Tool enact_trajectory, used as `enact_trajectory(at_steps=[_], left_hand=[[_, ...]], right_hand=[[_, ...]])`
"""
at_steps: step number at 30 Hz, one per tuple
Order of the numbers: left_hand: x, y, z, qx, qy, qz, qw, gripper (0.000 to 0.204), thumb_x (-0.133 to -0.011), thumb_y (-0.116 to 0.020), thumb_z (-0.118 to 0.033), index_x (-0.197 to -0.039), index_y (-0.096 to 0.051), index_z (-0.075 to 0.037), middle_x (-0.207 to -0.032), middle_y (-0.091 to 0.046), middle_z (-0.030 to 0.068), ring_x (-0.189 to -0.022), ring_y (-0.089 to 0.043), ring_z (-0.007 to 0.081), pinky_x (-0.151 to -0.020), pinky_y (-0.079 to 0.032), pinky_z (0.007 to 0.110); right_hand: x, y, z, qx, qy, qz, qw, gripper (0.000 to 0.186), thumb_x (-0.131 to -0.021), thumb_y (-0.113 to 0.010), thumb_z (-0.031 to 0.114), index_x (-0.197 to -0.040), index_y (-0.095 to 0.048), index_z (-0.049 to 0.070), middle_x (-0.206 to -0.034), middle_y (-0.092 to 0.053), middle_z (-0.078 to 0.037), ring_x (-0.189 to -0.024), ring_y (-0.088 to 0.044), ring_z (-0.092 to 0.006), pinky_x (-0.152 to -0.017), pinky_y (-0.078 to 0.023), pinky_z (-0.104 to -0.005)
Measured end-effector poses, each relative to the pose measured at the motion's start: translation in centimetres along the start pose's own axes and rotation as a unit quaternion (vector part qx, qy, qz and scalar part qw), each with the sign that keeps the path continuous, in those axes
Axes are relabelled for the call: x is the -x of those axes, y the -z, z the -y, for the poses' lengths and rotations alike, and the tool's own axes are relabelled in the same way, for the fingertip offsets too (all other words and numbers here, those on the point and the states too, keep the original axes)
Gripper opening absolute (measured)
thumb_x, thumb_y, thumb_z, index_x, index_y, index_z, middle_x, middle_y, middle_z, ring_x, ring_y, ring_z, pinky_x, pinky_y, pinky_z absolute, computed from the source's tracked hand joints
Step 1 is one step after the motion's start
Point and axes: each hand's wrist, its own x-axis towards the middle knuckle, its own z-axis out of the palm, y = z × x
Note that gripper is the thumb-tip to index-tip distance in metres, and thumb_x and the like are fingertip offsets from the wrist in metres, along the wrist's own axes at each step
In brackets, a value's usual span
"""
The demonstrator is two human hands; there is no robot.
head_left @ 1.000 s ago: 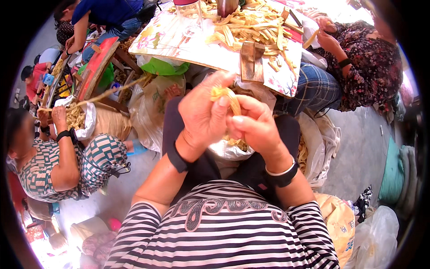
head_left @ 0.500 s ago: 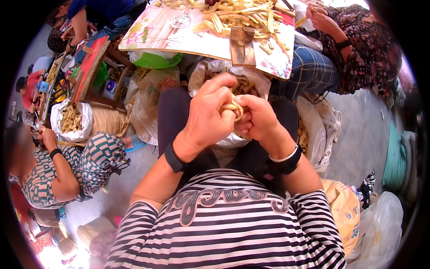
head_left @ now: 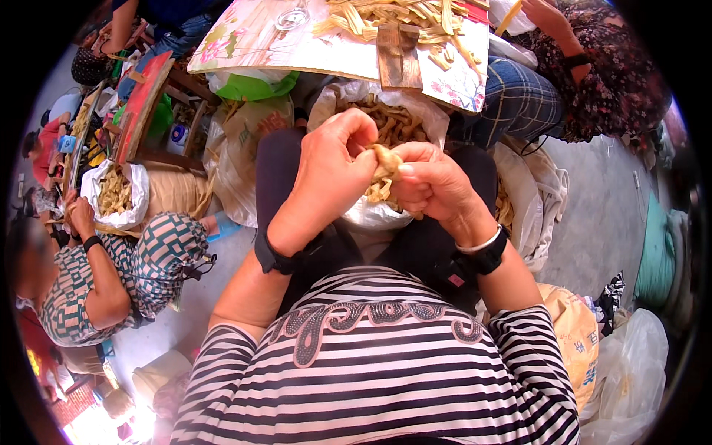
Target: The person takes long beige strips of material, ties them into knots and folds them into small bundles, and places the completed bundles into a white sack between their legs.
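Note:
My left hand [head_left: 325, 176] and my right hand [head_left: 439, 182] meet in front of my lap. Between them is a soft yellowish-tan strip [head_left: 385, 165], twisted into a knot, and the fingers of both hands pinch it. What the curled fingers below it hold is partly hidden. Just under and beyond my hands, between my knees, stands a white plastic bag [head_left: 432, 119] filled with several similar tan twisted pieces [head_left: 395, 121].
Ahead, a flower-patterned board table [head_left: 252, 48] bears loose tan strips [head_left: 360, 21], a wooden block [head_left: 398, 55] and a glass dish [head_left: 291, 18]. Co-workers sit left and right. A filled white bag [head_left: 141, 196] stands at left, a tan sack [head_left: 571, 337] at right.
The loop between my fingers has become a tighter, bulkier knot. My left hand has come down slightly, and my right hand has shifted a little to the right.

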Motion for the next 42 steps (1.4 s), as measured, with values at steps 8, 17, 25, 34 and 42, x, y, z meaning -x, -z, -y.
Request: enact_trajectory(at_steps=[8,17,25,34,42], left_hand=[[-0.8,1.7,-0.5,-0.06,-0.063,0.146,0.986,0.014,-0.07,-0.065,-0.008,-0.073,-0.057,0.002,-0.059,-0.055,0.0095,-0.051,-0.053,0.0119,-0.05,-0.041,0.024],[-1.6,2.7,1.3,0.523,0.257,0.212,0.785,0.032,-0.084,-0.058,-0.016,-0.056,-0.043,-0.009,-0.046,-0.038,-0.0019,-0.037,-0.034,0.0048,-0.031,-0.025,0.02],[-2.3,3.7,2.9,-0.022,0.074,0.25,0.965,0.036,-0.09,-0.05,-0.034,-0.082,-0.058,0.0,-0.066,-0.057,0.0077,-0.066,-0.057,0.0148,-0.059,-0.043,0.026],[-2.1,2.2,2.7,-0.014,0.089,0.212,0.973,0.035,-0.091,-0.053,-0.033,-0.077,-0.059,-0.001,-0.056,-0.051,0.0014,-0.051,-0.047,0.0079,-0.048,-0.037,0.023],[-4.1,1.2,3.6,0.287,0.239,0.258,0.891,0.036,-0.086,-0.059,-0.029,-0.058,-0.054,-0.007,-0.052,-0.043,-0.0049,-0.046,-0.034,0.0023,-0.043,-0.023,0.018]], right_hand=[[-1.1,1.1,-0.1,0.053,0.103,-0.028,0.993,0.02,-0.087,-0.059,0.013,-0.103,-0.06,0.001,-0.059,-0.041,0.006,-0.046,-0.032,-0.0027,-0.041,-0.024,-0.0165],[0.6,-0.8,3.3,0.449,0.222,-0.118,0.858,0.017,-0.085,-0.058,0.013,-0.085,-0.064,-0.003,-0.068,-0.058,0.001,-0.06,-0.048,-0.0024,-0.052,-0.036,-0.0176],[1.0,1.0,4.0,0.506,0.191,-0.134,0.83,0.014,-0.083,-0.063,0.011,-0.081,-0.065,-0.003,-0.063,-0.058,0.002,-0.059,-0.048,-0.0035,-0.052,-0.037,-0.019],[-0.4,0.4,3.3,0.552,0.244,-0.153,0.783,0.011,-0.083,-0.062,0.008,-0.084,-0.064,-0.002,-0.066,-0.06,-0.003,-0.061,-0.051,-0.005,-0.055,-0.042,-0.021],[-0.6,1.9,6.2,0.58,0.19,-0.166,0.774,0.015,-0.082,-0.061,0.013,-0.077,-0.063,-0.002,-0.056,-0.055,-0.001,-0.054,-0.05,-0.0062,-0.049,-0.039,-0.0221]])
